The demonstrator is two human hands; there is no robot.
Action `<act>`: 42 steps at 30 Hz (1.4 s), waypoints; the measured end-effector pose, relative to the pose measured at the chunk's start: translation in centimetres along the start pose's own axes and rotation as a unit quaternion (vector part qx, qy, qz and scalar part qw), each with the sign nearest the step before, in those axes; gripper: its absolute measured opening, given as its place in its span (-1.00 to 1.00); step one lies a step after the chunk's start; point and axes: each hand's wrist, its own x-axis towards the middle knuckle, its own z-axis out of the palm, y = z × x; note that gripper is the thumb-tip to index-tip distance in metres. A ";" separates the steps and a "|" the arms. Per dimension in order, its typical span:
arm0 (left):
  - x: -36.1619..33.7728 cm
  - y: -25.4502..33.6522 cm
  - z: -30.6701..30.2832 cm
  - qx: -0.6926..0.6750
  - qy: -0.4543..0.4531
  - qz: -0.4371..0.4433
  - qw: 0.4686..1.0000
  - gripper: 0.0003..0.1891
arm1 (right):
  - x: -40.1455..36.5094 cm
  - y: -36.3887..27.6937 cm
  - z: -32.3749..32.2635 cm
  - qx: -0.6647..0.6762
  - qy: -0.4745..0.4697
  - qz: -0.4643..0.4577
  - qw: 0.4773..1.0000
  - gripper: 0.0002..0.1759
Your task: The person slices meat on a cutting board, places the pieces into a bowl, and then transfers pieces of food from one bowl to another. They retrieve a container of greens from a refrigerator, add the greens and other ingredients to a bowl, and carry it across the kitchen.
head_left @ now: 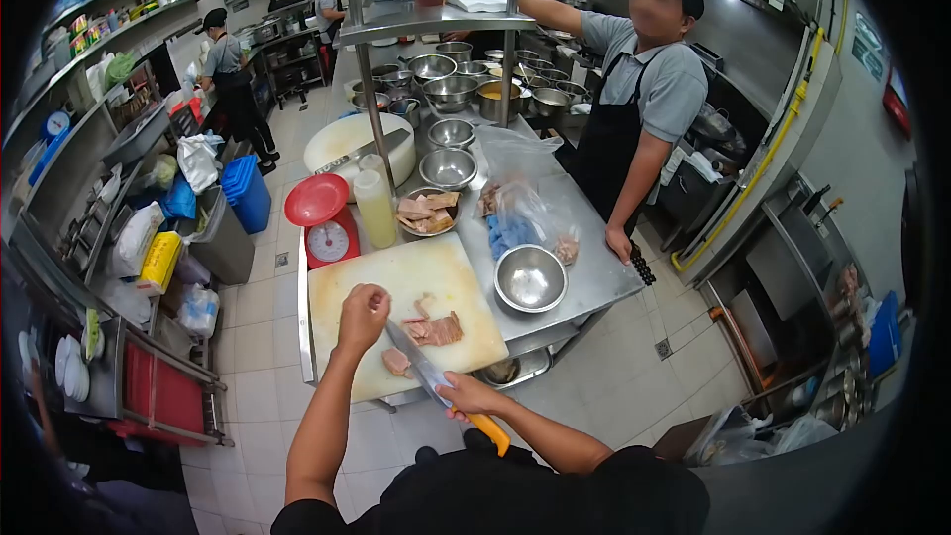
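My right hand (468, 396) grips a kitchen knife (424, 369) where the blade meets its yellow handle. The blade slants up and left over the front of a white cutting board (342, 282). Above the board's left part is my left hand (366, 317), closed with its fingers curled together; I cannot see what, if anything, is in them. Slices of pinkish meat (434, 329) lie on the board right of the blade. A smaller meat piece (396, 362) rests close to the blade on its left side.
Behind the board stand a red scale (330, 240), a squeeze bottle (374, 206) and a bowl of meat pieces (429, 210). A metal bowl (531, 278) and plastic bags (520, 210) are at right. A co-worker (644, 89) leans on the table's right side. A large knife (362, 151) lies farther back.
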 end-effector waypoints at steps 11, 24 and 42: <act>-2.8 -2.4 -2.1 -0.015 0.125 -0.002 0.992 -0.67 | 0.6 0.3 -0.5 0.053 -0.027 -0.001 0.998 -0.69; -12.6 -4.4 1.1 0.075 -0.033 0.131 0.988 -0.70 | 0.8 -1.1 -1.3 -0.001 -0.041 0.016 0.999 -0.71; -12.8 -5.5 -0.1 0.089 -0.059 0.120 0.987 -0.83 | 0.9 0.5 0.9 0.080 -0.009 0.063 0.995 -0.70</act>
